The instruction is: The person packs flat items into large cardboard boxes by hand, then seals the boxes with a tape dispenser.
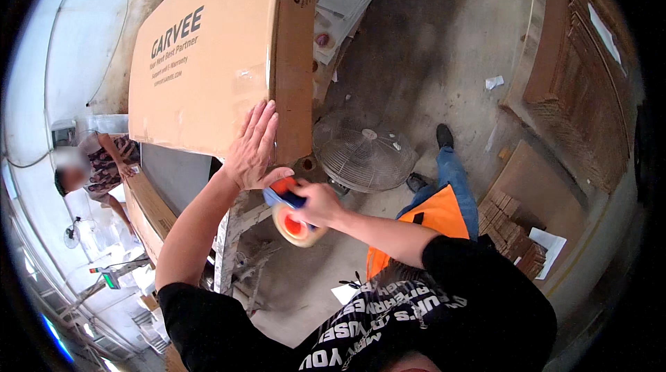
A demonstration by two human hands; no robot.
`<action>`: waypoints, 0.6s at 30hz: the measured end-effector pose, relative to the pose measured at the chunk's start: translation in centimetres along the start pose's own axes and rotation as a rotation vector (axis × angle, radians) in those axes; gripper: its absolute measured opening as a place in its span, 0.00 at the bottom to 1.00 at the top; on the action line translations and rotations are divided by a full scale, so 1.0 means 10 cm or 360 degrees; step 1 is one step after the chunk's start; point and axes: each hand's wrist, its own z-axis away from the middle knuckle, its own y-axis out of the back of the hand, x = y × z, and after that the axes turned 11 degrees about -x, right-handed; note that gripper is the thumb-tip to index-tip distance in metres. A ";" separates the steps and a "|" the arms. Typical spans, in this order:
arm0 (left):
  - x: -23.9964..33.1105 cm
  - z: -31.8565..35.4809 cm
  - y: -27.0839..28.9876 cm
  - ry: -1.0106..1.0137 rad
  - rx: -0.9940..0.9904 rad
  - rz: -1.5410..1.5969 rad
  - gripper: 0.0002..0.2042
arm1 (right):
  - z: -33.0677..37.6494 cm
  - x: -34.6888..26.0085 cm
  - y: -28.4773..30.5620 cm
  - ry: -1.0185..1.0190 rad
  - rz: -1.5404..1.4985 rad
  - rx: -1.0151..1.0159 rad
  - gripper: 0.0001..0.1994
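A large brown cardboard box [215,46] stands on a metal-framed table [227,247] in front of me. My left hand [253,146] lies flat against the box near its lower right corner, fingers stretched out. My right hand [318,204] is closed round a blue and orange tape dispenser [281,195]. A roll of tape [297,230] with an orange core sits in the dispenser. The dispenser is just below the box corner, close to my left thumb. Whether tape runs from it to the box I cannot tell.
A round wire-caged fan [364,157] stands on the floor beside the box. Stacked flat cardboard [576,88] lies at the right, with more cardboard pieces [510,223] nearer. At the left, a person [111,167] stands by another carton [146,209]. An orange apron [437,216] hangs at my waist.
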 end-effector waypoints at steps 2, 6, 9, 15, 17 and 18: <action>0.02 -0.06 0.00 0.0015 0.0021 -0.0017 0.52 | -0.40 -0.18 -0.02 -0.0147 0.0129 -0.0093 0.24; -0.04 0.01 -0.18 0.0023 0.0054 -0.0003 0.54 | -0.64 0.53 -0.28 0.0069 0.0403 -0.0104 0.27; 0.02 0.07 -0.18 0.0033 0.0086 -0.0001 0.54 | -0.23 0.83 0.16 0.0226 0.0045 -0.0083 0.29; 0.07 -0.01 -0.10 0.0005 0.0178 -0.0011 0.54 | -0.18 0.65 1.09 0.0323 -0.0533 0.0193 0.33; 0.05 0.00 -0.13 0.0021 0.0189 0.0031 0.53 | -0.23 0.79 0.88 0.0383 -0.0271 0.0105 0.32; 0.06 0.04 -0.13 0.0038 0.0184 0.0031 0.53 | -0.16 0.88 0.65 0.0348 -0.0187 0.0044 0.31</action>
